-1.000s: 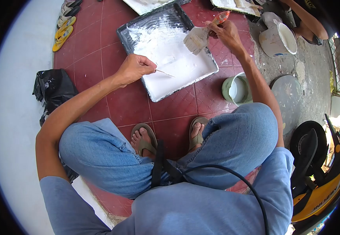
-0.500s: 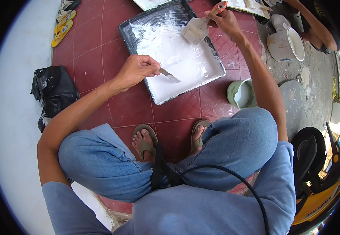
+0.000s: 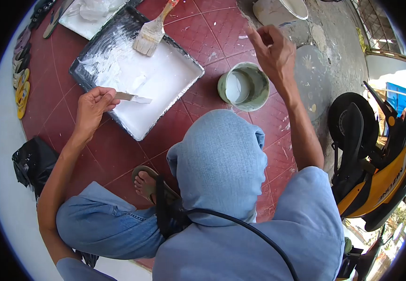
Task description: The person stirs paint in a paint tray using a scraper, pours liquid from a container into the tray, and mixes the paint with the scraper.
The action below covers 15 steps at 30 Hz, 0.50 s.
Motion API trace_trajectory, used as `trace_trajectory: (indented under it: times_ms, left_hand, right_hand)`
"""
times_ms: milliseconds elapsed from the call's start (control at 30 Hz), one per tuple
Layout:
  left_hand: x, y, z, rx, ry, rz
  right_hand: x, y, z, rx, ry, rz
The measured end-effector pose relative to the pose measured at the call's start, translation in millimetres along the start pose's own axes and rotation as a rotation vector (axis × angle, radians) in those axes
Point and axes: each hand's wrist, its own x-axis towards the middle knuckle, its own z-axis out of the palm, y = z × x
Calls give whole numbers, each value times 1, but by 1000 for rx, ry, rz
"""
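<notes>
My left hand (image 3: 94,108) pinches a narrow flat stick (image 3: 127,96), its far end coated in white paint and held over the black paint tray (image 3: 90,50). White paint (image 3: 160,89) covers much of that tray. A wide paintbrush (image 3: 149,38) rests across the tray's far right edge, bristles inward and orange handle outward. My right hand (image 3: 277,54) is raised beyond the green pail (image 3: 255,97), with nothing visible in it. Its thumb stands apart from the loosely curled fingers. The pail holds pale liquid and stands on the red tiles to the right of the tray.
A second tray (image 3: 83,25) with a plastic bag lies at far left. A white bucket (image 3: 282,11) stands on the concrete. Yellow slippers (image 3: 22,96) and a black plastic bag (image 3: 34,161) are along the left wall. A yellow and black motorcycle (image 3: 376,173) stands at right.
My right hand has let go of the paintbrush, which now lies on the tray, and has moved away to the right. The view has turned rightward; my left hand keeps the stick over the tray.
</notes>
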Motion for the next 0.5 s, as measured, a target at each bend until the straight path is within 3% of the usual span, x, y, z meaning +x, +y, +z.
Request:
trace_trajectory:
  times_ms: [100, 167, 300, 367, 433, 500]
  left_hand:
    - [3, -1, -8, 0, 25, -3]
    - [7, 2, -10, -8, 18, -5]
    - [11, 9, -8, 0, -19, -26]
    - [12, 12, -3, 15, -33, -41]
    - [14, 15, 7, 28, -44, -50]
    - [15, 14, 15, 36, -52, -51]
  right_hand:
    - [-81, 39, -40, -112, -11, 362]
    - [-127, 96, -38, -108, -131, 543]
    - [-153, 120, -18, 567, -406, 981]
    - [-154, 113, -4, 517, -389, 896]
    - [-143, 112, 4, 543, -459, 973]
    - [-156, 163, 27, 640, -507, 798]
